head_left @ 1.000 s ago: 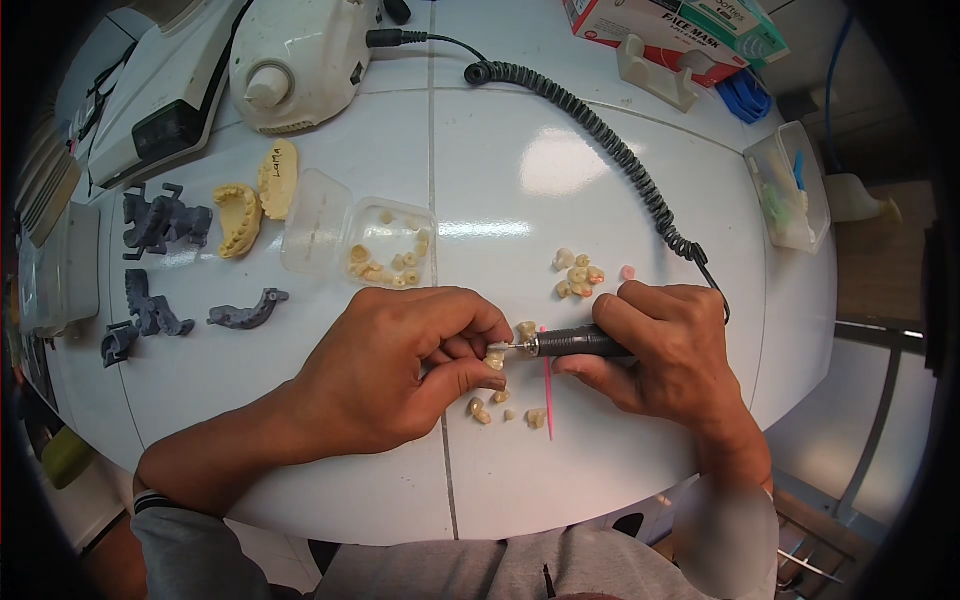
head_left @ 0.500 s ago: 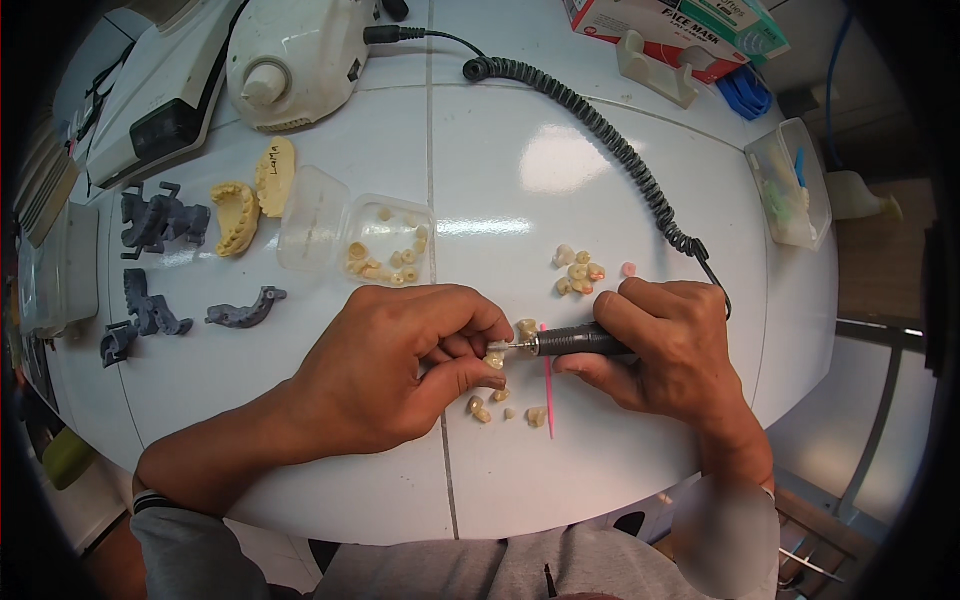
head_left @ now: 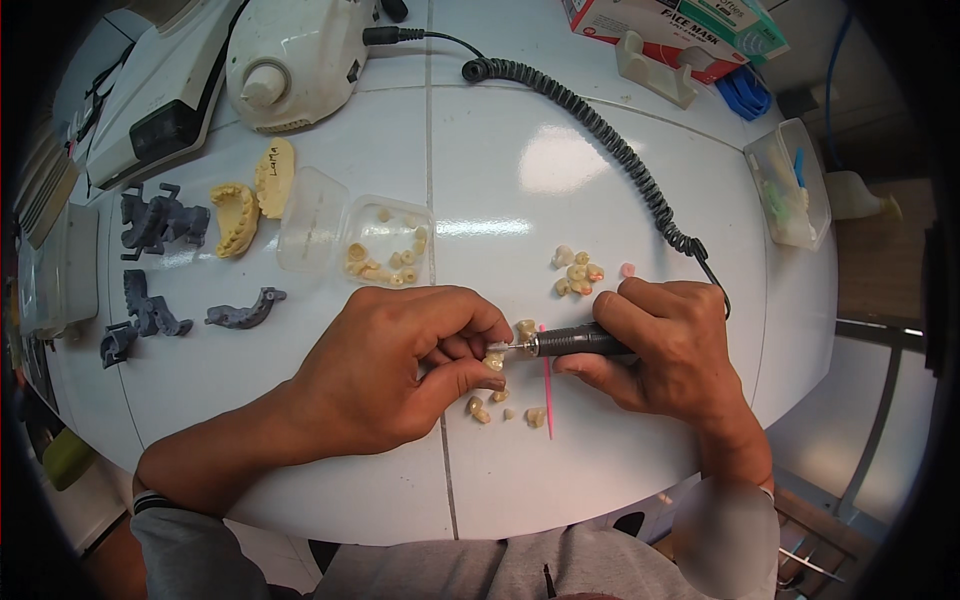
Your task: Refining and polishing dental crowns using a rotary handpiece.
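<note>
My left hand (head_left: 395,370) pinches a small cream dental crown (head_left: 494,362) at the middle of the table. My right hand (head_left: 660,350) grips a black rotary handpiece (head_left: 580,342), its metal tip against that crown. A thin pink stick (head_left: 548,400) lies below the handpiece. Loose crowns (head_left: 480,410) sit near my fingers, and a cluster (head_left: 578,272) lies above my right hand, beside a small pink piece (head_left: 627,270).
On the table (head_left: 520,480): an open clear container (head_left: 349,229) of crowns, yellow dental casts (head_left: 238,220), grey models (head_left: 160,225), a white control unit (head_left: 300,70) with a coiled cord (head_left: 620,150), boxes (head_left: 670,25), a side bin (head_left: 785,180) at right, another container (head_left: 70,280) at left.
Both hands stay in nearly the same place, the crown and handpiece still held together. Nothing else has visibly moved.
</note>
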Demonstrator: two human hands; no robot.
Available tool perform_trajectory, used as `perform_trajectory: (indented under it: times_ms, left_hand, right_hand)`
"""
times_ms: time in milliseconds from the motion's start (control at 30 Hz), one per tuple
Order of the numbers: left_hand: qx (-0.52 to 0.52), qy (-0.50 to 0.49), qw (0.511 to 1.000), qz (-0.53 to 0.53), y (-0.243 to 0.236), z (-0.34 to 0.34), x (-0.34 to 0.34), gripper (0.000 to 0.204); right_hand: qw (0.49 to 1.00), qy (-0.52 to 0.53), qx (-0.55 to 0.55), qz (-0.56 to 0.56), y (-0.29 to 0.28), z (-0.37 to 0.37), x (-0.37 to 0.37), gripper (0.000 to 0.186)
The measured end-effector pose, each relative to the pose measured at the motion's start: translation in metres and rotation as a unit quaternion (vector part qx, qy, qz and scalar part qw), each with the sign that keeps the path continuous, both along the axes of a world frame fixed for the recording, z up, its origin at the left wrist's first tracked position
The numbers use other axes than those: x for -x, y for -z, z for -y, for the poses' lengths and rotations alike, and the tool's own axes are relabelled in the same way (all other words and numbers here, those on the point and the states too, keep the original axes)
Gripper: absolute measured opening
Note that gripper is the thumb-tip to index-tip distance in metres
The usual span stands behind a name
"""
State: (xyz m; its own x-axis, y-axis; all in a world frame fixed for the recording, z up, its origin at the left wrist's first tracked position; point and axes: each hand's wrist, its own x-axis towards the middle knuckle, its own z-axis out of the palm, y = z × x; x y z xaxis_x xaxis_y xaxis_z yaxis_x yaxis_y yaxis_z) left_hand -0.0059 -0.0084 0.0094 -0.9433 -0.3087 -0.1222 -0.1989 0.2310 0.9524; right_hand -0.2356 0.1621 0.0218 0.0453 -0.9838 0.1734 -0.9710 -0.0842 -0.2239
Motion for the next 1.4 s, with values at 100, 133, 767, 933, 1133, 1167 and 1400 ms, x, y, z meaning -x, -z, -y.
perform_trajectory:
  times_ms: [100, 133, 767, 933, 1133, 1167, 1400]
  left_hand:
    - [0.006, 0.001, 1.0, -0.001, 0.0002, 0.0004, -0.0003, 0.023]
    - [0.009, 0.002, 1.0, -0.002, 0.0002, 0.0006, -0.0004, 0.023]
    - [0.004, 0.004, 1.0, 0.0, 0.0002, 0.0009, -0.0004, 0.024]
    - [0.006, 0.007, 1.0, 0.002, 0.0002, 0.0011, -0.0003, 0.024]
    - [0.005, 0.003, 1.0, 0.002, 0.0011, 0.0001, 0.0, 0.023]
    - [0.006, 0.003, 1.0, 0.002, 0.0006, 0.0001, -0.0002, 0.023]
    - [0.002, 0.006, 1.0, 0.002, -0.0003, 0.0008, 0.0001, 0.023]
  right_hand:
    - [1.0, -0.005, -0.015, -0.001, -0.0043, -0.0006, 0.0012, 0.051]
    - [1.0, -0.007, -0.029, -0.003, -0.0053, -0.0009, 0.0015, 0.049]
    - [1.0, 0.002, -0.029, 0.003, -0.0028, -0.0024, 0.0014, 0.048]
    - [0.999, 0.003, -0.038, -0.001, -0.0047, -0.0021, 0.0015, 0.048]
    - [0.999, -0.002, -0.039, 0.008, -0.0046, -0.0023, 0.0028, 0.048]
    - [0.999, -0.002, -0.039, 0.008, -0.0048, -0.0021, 0.003, 0.048]
    - [0.999, -0.005, -0.035, 0.003, -0.0046, -0.0025, 0.0029, 0.047]
